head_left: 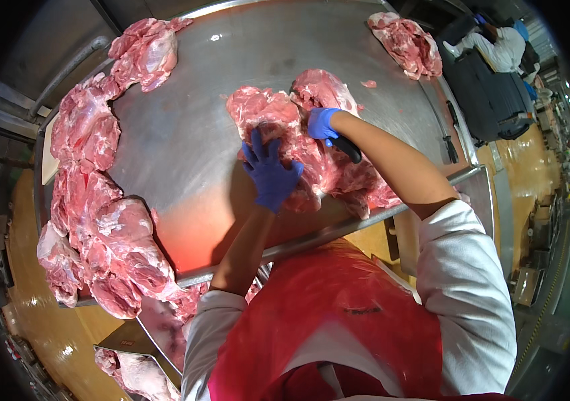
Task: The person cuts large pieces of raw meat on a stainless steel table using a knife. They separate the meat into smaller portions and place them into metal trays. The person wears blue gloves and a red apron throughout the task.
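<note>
My left hand (271, 172), in a blue glove, lies with fingers spread on a large slab of raw pink meat (261, 107) near the middle of the steel table. My right hand (324, 123), also gloved in blue, grips a knife with a black handle (346, 148); its blade is hidden by the meat and my hand. A second piece of meat (318, 87) sits just behind my right hand, touching the first.
Meat pieces (84, 127) line the left side of the steel table (178, 113); another (402, 43) sits at the back right. Long tools (450, 148) rest along the right edge. A person in white (502, 47) is beside a dark bin (499, 100). More meat (138, 371) is below left.
</note>
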### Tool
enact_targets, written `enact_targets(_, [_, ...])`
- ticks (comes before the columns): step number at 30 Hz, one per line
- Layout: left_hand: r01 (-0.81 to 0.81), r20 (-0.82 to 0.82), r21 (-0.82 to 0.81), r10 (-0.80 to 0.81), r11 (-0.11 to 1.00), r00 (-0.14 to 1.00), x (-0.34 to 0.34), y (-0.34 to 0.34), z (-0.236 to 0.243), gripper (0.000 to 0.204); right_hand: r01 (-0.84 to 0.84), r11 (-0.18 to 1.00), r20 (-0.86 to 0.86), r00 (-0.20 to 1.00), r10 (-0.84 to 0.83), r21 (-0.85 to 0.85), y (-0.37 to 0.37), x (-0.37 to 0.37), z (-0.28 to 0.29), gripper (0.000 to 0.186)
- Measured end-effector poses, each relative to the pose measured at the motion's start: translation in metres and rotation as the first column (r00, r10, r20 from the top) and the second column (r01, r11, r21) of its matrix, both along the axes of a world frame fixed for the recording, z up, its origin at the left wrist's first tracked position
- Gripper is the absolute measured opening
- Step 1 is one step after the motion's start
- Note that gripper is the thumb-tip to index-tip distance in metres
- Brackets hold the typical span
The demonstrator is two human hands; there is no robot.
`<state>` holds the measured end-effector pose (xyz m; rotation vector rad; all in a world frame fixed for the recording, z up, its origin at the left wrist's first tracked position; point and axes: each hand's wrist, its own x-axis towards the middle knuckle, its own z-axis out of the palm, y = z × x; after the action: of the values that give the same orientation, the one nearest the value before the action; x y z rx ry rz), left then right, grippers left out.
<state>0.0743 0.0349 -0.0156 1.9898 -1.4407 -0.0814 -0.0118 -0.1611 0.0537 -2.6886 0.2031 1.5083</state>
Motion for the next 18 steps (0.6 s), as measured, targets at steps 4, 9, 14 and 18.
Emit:
enact_targets(4, [0.001, 0.029, 0.045, -0.002, 0.999, 1.000, -0.009, 0.003, 0.002, 0.072, 0.605, 0.796, 0.013, 0.796, -0.605, 0.015, 0.021, -0.014, -0.001, 0.019])
enact_targets(9, [0.042, -0.035, -0.002, -0.042, 0.999, 0.998, 0.005, -0.003, -0.011, 0.075, 0.766, 0.643, 0.176, 0.631, -0.755, 0.009, 0.086, -0.074, 0.024, 0.023])
enact_targets(14, [0.039, -0.053, 0.022, -0.038, 0.999, 0.998, 0.008, -0.013, -0.015, 0.073, 0.867, 0.489, 0.269, 0.451, -0.851, 0.095, 0.098, -0.085, 0.045, 0.027])
enact_targets(18, [0.038, -0.045, 0.033, -0.036, 0.999, 0.998, 0.009, -0.022, -0.009, 0.069, 0.820, 0.572, 0.235, 0.551, -0.801, 0.026, 0.102, -0.118, 0.074, 0.044])
